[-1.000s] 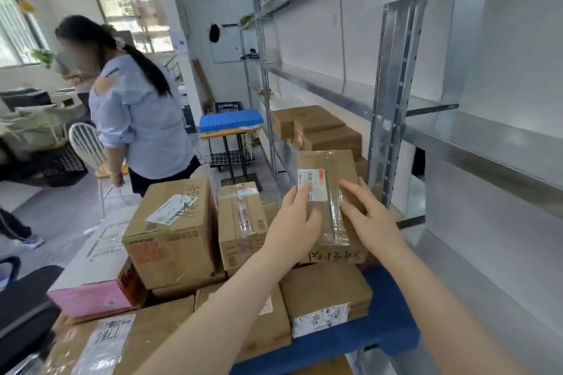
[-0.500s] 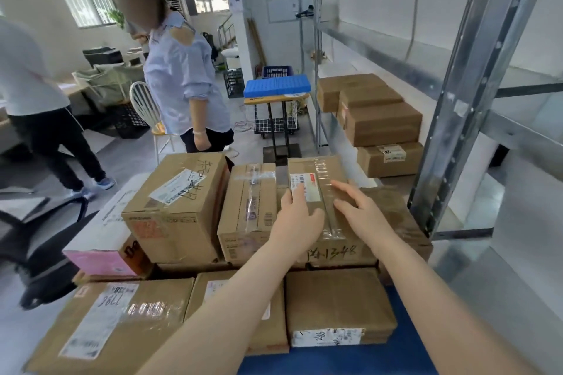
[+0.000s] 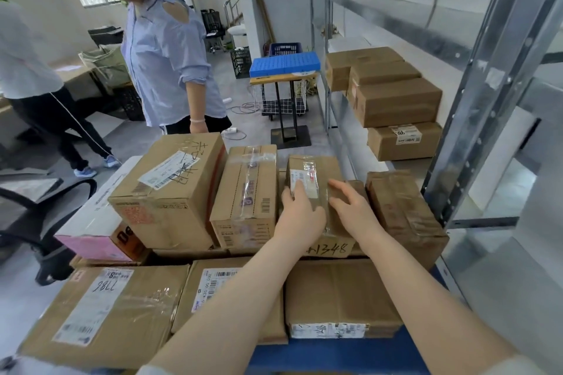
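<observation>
Head view: parcel marked 1348 (image 3: pixel 316 170) sat on the upper layer of the box pile. It was between a taped carton (image 3: pixel 248 192) on its left and a dark wrapped parcel (image 3: pixel 402 210) on its right, close against both. 2 hands lay on its top, apart: left hand (image 3: pixel 300 216) flat by the label, right hand (image 3: pixel 353 210) with fingers spread near the right edge. Neither was wrapped round it.

Likely risk: the glossy tape looked slick, so flat palms could slide off on a lift. The tight fit could also drag the dark wrapped parcel, which sat at the pile's edge by the shelf post (image 3: pixel 487 106), and tip it off.
</observation>
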`<action>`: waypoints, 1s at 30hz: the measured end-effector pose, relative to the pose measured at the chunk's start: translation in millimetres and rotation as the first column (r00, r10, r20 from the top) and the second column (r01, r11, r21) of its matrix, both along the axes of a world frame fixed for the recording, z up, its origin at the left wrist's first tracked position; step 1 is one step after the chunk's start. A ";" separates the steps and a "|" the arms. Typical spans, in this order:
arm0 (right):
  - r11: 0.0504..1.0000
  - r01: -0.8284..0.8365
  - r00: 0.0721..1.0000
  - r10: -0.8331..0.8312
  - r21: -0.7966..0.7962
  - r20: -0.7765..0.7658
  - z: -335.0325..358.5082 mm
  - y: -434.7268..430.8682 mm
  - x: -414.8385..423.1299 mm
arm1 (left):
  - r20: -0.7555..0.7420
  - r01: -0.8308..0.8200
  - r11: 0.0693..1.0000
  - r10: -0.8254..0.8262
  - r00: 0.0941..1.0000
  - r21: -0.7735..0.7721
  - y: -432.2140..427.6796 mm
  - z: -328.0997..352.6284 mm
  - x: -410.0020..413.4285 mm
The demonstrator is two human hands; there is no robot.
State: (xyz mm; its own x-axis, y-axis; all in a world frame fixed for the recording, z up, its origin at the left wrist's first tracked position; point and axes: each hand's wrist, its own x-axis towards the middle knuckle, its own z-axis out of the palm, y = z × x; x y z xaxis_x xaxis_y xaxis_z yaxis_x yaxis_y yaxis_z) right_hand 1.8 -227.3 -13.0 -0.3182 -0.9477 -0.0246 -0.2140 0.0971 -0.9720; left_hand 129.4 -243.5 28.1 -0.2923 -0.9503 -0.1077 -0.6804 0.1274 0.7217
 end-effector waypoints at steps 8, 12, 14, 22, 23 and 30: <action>1.000 0.007 1.000 -0.007 -0.017 -0.006 1.1 -12.5 11.1 | 0.369 0.054 0.975 0.031 0.929 -0.217 2.3 2.6 -5.3; 1.000 -0.007 1.000 0.007 -0.012 -0.018 2.8 -17.3 13.6 | 0.516 0.171 0.932 0.020 0.856 -0.319 3.3 8.4 -1.4; 1.000 -0.006 1.000 0.006 -0.008 -0.027 4.2 -18.6 15.0 | 0.546 0.219 0.916 0.000 0.838 -0.336 3.8 18.1 2.5; 1.000 -0.026 1.000 0.026 0.010 0.001 12.3 -19.0 22.2 | 0.580 0.210 0.904 0.049 0.813 -0.372 -19.2 26.3 56.7; 0.999 -0.039 0.999 0.039 0.011 0.018 13.6 -19.6 23.5 | 0.583 0.210 0.901 0.055 0.811 -0.378 -18.9 19.8 62.3; 0.997 -0.074 0.996 0.073 0.023 0.044 19.3 -27.6 36.2 | 0.573 0.203 0.876 0.098 0.814 -0.438 -25.7 4.0 79.2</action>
